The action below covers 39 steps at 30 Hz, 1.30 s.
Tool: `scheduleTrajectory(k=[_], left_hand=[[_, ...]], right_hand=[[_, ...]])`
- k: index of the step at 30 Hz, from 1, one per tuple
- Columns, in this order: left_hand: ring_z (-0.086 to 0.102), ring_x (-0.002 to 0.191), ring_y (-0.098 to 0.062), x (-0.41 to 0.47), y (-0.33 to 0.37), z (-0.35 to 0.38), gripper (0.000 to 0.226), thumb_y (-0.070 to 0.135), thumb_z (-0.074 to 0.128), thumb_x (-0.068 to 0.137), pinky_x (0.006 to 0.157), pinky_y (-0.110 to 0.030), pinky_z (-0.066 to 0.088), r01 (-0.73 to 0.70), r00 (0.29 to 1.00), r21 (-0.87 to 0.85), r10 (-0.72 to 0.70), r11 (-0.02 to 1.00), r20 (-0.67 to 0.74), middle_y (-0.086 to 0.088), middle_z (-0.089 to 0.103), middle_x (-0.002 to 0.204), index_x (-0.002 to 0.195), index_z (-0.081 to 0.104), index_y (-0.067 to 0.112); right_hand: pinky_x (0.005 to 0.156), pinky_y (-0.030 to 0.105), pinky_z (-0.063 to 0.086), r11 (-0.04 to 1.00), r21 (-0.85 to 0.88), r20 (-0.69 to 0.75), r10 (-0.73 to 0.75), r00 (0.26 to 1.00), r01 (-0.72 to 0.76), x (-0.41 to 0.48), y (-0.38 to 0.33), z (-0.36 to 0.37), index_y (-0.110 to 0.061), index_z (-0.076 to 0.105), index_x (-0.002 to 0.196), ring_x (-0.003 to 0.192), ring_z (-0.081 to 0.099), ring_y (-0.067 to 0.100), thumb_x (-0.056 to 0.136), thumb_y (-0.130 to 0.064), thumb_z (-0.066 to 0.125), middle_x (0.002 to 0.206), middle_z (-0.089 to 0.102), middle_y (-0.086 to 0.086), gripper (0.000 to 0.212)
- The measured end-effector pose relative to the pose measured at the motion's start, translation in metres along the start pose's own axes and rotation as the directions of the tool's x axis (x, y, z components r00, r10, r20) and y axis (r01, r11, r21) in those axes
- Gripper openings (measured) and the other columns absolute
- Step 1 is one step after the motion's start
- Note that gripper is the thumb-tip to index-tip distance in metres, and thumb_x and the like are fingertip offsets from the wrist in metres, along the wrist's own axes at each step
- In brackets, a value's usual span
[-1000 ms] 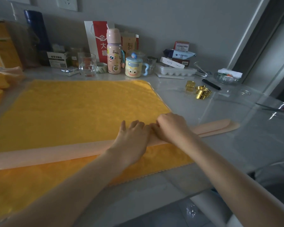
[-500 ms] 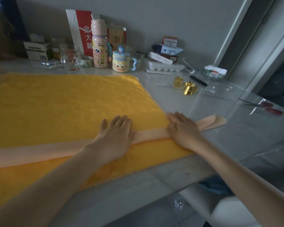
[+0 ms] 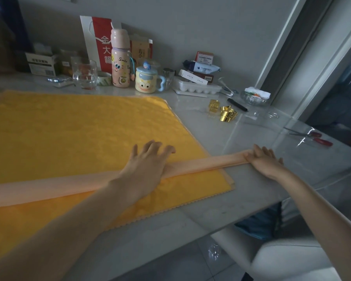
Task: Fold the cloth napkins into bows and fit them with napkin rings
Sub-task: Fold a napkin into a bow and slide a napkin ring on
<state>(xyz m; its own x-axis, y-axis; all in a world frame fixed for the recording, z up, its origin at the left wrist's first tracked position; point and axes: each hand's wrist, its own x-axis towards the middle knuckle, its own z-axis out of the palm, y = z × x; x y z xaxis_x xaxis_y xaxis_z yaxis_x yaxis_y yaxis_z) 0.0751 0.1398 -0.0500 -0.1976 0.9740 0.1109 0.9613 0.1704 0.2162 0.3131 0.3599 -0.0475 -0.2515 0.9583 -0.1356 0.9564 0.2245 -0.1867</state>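
Both hands lie flat and open, palms down, on a long peach napkin (image 3: pixel 201 165) folded into a narrow strip. The left hand (image 3: pixel 148 163) presses the strip about midway along its visible run, fingers straight and a little spread, fingertips reaching past its far edge onto the yellow cloth (image 3: pixel 69 138) underneath. The right hand (image 3: pixel 265 161) covers the strip's right end with straight, close-set fingers, out on the bare desk (image 3: pixel 211 199) beyond the cloth's right edge. Neither hand grips anything.

The strip runs from the left border of the view, slanting slightly farther as it goes right. It crosses the near part of the yellow cloth and overhangs that cloth's right edge onto the desk. The yellow cloth is spread flat over most of the left side, with a scalloped near edge.

A small heap of gold rings (image 3: pixel 223 111) sits on the desk far right of the cloth, well apart from both hands. A black pen (image 3: pixel 237 104) lies just beyond them, and red-handled scissors (image 3: pixel 316 137) lie farther right under clear film.

Along the far wall stand a glass (image 3: pixel 84 74), a pink bottle (image 3: pixel 120 61), a mug (image 3: pixel 147 81) with a cartoon face, a red and white bag (image 3: pixel 98 41), a white tray (image 3: pixel 197 88) and a glass bowl (image 3: pixel 255 98).
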Motion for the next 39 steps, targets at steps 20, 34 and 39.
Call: scheduleTrajectory(k=[20, 34, 39], left_hand=[[0.004, 0.143, -0.017, 0.003, 0.012, -0.006, 0.056, -0.009, 0.041, 0.087, 0.114, -0.038, 0.009, -0.139, 0.990, 0.003, 0.139, 0.990, -0.027, -0.001, 0.018, 0.151, 0.128, 0.047, 0.029], [0.054, 0.106, -0.030, 0.022, -0.004, -0.018, 0.049, 0.057, 0.044, 0.087, 0.101, -0.047, 0.039, 0.198, 0.957, -0.546, -0.039, 0.814, 0.288, -0.012, 0.059, 0.106, 0.088, 0.063, 0.012], [0.049, 0.109, -0.013, 0.018, -0.014, -0.018, 0.035, 0.044, 0.066, 0.082, 0.096, -0.029, 0.037, 0.164, 0.958, -0.589, 0.014, 0.791, 0.285, 0.003, 0.048, 0.107, 0.090, 0.065, 0.010]], right_hand=[[0.080, 0.026, 0.047, 0.855, 0.007, 0.214, -0.507, 0.835, 0.518, -0.042, -0.076, -0.037, -0.028, 0.063, 0.080, 0.086, 0.059, 0.008, 0.081, -0.033, 0.070, 0.088, 0.063, -0.013, 0.008], [0.055, 0.022, 0.033, 0.750, 0.461, 0.285, -0.631, 0.722, 0.474, -0.151, -0.143, -0.010, -0.011, 0.060, 0.084, 0.057, 0.043, 0.004, 0.088, -0.022, 0.061, 0.070, 0.049, -0.004, 0.012], [0.044, 0.015, 0.030, 0.640, 0.412, 0.230, -0.762, 0.606, 0.648, -0.177, -0.167, 0.019, 0.004, 0.057, 0.077, 0.045, 0.041, 0.005, 0.092, -0.028, 0.056, 0.056, 0.046, 0.001, 0.035]])
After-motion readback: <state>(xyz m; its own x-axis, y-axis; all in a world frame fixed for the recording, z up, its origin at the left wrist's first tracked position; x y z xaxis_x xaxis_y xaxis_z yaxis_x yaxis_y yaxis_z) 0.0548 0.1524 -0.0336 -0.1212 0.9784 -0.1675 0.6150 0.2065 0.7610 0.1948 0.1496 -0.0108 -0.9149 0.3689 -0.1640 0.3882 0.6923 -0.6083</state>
